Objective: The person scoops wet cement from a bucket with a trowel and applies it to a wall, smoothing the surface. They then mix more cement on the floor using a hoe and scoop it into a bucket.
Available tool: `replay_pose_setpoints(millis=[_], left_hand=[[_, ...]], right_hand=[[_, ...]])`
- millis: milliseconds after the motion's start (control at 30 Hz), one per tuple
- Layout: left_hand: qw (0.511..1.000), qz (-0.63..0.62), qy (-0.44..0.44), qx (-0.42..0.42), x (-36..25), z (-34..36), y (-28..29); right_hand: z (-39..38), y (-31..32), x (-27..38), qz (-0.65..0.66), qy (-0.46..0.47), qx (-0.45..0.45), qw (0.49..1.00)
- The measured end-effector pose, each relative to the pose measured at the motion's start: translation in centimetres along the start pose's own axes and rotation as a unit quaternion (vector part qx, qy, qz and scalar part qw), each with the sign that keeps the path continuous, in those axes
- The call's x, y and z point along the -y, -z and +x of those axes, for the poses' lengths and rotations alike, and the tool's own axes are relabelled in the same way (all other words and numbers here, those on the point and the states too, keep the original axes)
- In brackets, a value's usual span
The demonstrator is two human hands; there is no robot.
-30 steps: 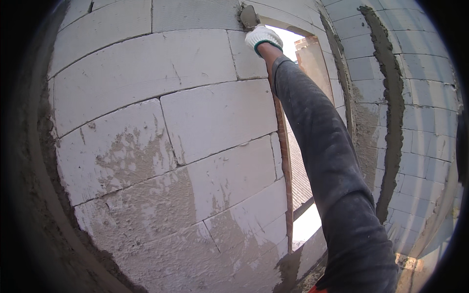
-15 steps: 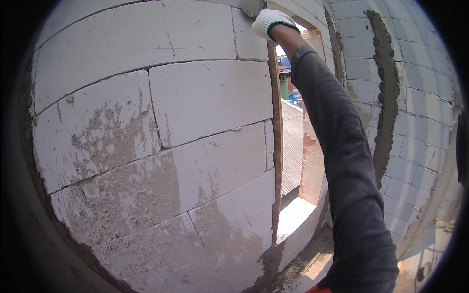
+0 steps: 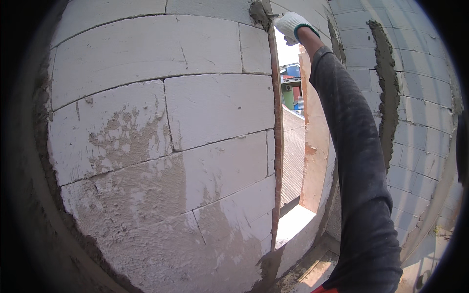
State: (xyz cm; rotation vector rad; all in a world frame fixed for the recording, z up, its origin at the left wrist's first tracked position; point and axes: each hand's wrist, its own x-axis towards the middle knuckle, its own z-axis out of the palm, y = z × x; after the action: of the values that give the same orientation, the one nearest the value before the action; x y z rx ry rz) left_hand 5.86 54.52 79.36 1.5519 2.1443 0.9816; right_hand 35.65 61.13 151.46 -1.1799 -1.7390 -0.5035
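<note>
My right hand, in a white knitted glove with a green cuff, is raised high at the top of the window opening. Its fingers are closed around what looks like a trowel; only a thin bit of metal shows past the glove. Just left of it, a patch of wet grey mortar sits on the block wall against the upper end of the wooden window frame. My dark-sleeved right arm reaches up from the lower right. My left hand is out of sight.
Rough grey plaster covers the lower left of the wall. The window opening, with a bright sill, looks out on a corrugated roof. On the right, another block wall carries a vertical mortar strip.
The view has tilted up, so the wall appears lower. My gloved hand has moved right, away from the wall face, and mortar now shows beside the frame top.
</note>
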Motion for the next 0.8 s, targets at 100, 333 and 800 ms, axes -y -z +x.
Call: replay_pose_setpoints(millis=[100,333,800], left_hand=[[1.000,-0.003,0.006,0.002,0.6,-0.6,-0.2],[1.000,-0.010,0.002,0.008,1.4,-1.0,-0.1],[0.988,-0.096,-0.096,0.078,5.2,-6.3,0.3]], right_hand=[[2.4,-1.3,2.4,0.072,-0.040,-0.009,0.997],[-3.0,-4.0,3.7,-0.005,0.051,-0.026,0.998],[-53.3,-16.6,5.6,0.660,-0.236,0.219,0.679]])
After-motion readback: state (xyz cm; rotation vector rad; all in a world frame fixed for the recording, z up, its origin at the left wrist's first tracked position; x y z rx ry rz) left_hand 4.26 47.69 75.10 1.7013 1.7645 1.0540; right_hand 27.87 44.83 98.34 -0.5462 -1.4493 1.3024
